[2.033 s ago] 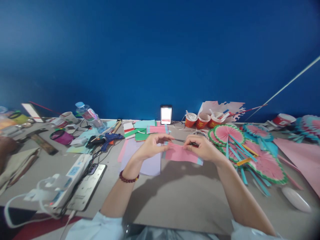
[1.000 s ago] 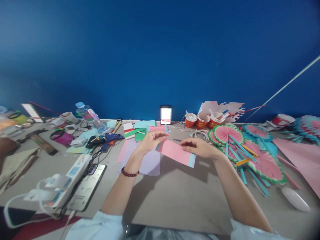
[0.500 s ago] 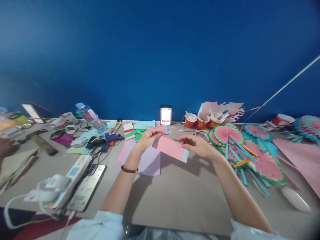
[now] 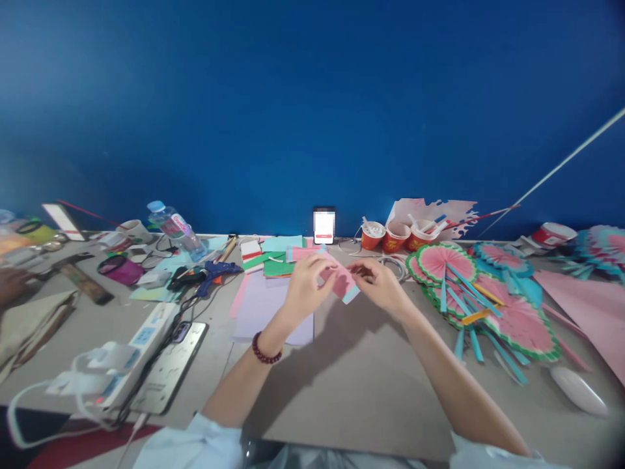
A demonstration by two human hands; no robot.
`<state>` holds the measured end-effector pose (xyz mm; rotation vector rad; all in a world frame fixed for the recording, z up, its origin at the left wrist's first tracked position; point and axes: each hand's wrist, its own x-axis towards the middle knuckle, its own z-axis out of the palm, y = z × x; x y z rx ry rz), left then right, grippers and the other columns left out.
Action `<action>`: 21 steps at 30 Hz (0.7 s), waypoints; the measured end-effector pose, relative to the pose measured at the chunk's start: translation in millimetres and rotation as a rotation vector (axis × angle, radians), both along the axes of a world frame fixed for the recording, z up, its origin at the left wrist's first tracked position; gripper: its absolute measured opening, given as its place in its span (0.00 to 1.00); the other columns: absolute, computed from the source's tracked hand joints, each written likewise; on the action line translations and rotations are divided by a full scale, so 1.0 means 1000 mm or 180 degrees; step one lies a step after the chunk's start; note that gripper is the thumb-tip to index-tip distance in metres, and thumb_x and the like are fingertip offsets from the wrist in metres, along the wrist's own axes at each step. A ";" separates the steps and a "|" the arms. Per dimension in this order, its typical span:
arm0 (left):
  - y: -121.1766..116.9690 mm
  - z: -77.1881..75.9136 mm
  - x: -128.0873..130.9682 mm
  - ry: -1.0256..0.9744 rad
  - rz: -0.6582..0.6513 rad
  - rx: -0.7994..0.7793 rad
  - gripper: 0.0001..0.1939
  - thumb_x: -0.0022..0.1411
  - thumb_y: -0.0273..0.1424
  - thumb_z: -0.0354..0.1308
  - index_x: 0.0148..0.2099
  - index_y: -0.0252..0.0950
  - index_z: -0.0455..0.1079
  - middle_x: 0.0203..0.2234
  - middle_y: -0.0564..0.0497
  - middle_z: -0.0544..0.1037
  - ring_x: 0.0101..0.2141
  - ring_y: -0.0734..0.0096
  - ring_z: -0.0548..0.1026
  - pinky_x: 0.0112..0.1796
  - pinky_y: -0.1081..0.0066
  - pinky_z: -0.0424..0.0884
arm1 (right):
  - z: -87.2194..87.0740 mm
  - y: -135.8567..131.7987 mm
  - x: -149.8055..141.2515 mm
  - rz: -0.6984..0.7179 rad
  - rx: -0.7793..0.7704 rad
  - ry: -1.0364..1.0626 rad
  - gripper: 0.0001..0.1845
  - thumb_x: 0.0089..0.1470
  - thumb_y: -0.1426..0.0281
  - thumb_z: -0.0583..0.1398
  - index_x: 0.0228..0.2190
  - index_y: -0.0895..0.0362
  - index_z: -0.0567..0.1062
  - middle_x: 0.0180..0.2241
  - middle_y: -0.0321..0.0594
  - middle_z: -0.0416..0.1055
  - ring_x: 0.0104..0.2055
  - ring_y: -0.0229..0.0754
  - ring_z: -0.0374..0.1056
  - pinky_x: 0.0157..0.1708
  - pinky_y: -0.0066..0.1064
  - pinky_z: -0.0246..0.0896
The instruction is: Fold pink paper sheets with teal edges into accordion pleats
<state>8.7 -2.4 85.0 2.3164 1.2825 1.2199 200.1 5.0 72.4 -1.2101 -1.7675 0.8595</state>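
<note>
Where both hands (image 4: pixel 311 284) (image 4: pixel 379 284) meet, each grip seems clamped on pink paper (image 4: pixel 342 284).

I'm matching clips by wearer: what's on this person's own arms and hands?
Light blue sleeves end below the elbows. A dark red beaded bracelet circles the left wrist; the right wrist is bare. No gloves.
</note>
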 end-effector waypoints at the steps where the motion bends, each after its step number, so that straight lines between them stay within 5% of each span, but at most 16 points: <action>1: -0.004 0.002 0.003 0.0112 -0.0202 -0.0095 0.09 0.63 0.34 0.53 0.40 0.36 0.72 0.35 0.47 0.75 0.38 0.65 0.72 0.42 0.66 0.66 | 0.000 -0.001 -0.002 -0.0036 0.0023 0.0051 0.11 0.47 0.72 0.56 0.36 0.57 0.73 0.36 0.42 0.73 0.33 0.39 0.69 0.35 0.32 0.66; 7: -0.018 0.006 0.014 0.0346 -0.0362 -0.0613 0.20 0.60 0.45 0.55 0.46 0.35 0.70 0.36 0.46 0.77 0.35 0.64 0.73 0.37 0.68 0.66 | 0.000 -0.005 -0.010 -0.0107 -0.0122 0.0386 0.11 0.51 0.67 0.56 0.37 0.57 0.72 0.35 0.42 0.73 0.34 0.40 0.70 0.35 0.32 0.66; 14: -0.013 0.003 0.010 -0.0042 -0.0288 -0.0993 0.11 0.64 0.35 0.50 0.38 0.37 0.73 0.31 0.51 0.79 0.30 0.69 0.74 0.32 0.73 0.65 | -0.008 0.001 -0.008 0.0191 -0.0478 0.0867 0.15 0.56 0.61 0.53 0.39 0.57 0.70 0.35 0.42 0.73 0.33 0.40 0.72 0.37 0.35 0.68; 21: 0.002 0.000 0.004 -0.1104 -0.0263 -0.1315 0.10 0.58 0.31 0.54 0.39 0.34 0.73 0.38 0.48 0.79 0.39 0.65 0.75 0.42 0.69 0.69 | 0.011 0.001 0.011 0.0114 0.0030 -0.0201 0.14 0.52 0.66 0.57 0.41 0.54 0.73 0.44 0.44 0.73 0.43 0.45 0.70 0.43 0.38 0.65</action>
